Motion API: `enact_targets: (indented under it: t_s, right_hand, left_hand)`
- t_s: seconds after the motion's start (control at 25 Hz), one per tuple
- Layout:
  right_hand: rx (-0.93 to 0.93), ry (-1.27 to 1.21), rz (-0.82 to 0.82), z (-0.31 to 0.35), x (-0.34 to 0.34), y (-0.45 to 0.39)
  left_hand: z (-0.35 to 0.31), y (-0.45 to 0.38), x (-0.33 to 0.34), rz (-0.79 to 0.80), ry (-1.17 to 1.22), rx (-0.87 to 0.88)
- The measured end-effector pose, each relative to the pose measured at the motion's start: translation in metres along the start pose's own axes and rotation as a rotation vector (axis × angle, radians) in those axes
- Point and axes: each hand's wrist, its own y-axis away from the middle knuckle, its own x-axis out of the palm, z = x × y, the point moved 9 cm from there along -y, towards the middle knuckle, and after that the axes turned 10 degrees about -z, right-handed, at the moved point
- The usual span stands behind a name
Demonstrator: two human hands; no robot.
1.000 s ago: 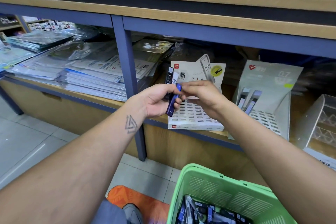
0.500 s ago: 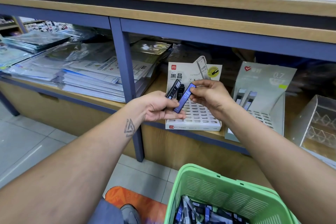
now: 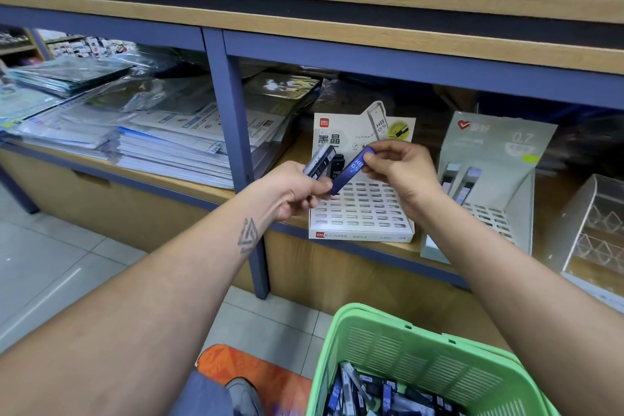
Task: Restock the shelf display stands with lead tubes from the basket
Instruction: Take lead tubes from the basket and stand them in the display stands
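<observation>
My right hand [image 3: 400,170] pinches the top end of a blue lead tube [image 3: 351,171] marked HB 0.5, held slanted above the white slotted display stand [image 3: 363,213]. My left hand [image 3: 295,191] grips two other tubes, a clear-grey one [image 3: 319,161] and a black one [image 3: 337,167], and its fingers touch the blue tube's lower end. A green basket [image 3: 422,355] at the bottom holds several lead tubes [image 3: 371,392]. The white stand's slots look empty.
A grey 0.7 display stand [image 3: 489,179] with two tubes stands right of the white one. A clear acrylic rack [image 3: 597,223] sits at far right. Stacks of paper packs [image 3: 152,142] fill the left bay beyond the blue shelf post [image 3: 236,159].
My right hand has drawn the blue tube away from the bundle in my left hand and tilted it up to the right. Both hands have lifted slightly above the white stand.
</observation>
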Motion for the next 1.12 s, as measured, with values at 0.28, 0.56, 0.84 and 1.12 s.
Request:
enact_targets:
  t_s: [0.28,0.56,0.84,1.12]
  right_hand:
    - [-0.433,0.527,-0.147,0.025,0.002,-0.013]
    - [-0.512,0.599,-0.084,0.015,0.019,-0.019]
    - [-0.563,0.672,-0.027,0.008,0.029,-0.020]
    - [-0.719,1.001,0.018,0.004,0.046,-0.012]
  left_hand:
    - [0.000,-0.007,-0.009,-0.059,0.045,-0.040]
    - [0.003,-0.014,-0.017,-0.241,-0.156,0.132]
    - [0.006,-0.015,-0.005,-0.253,-0.312,0.166]
    - [0.015,-0.017,-0.008,-0.280,-0.357,0.137]
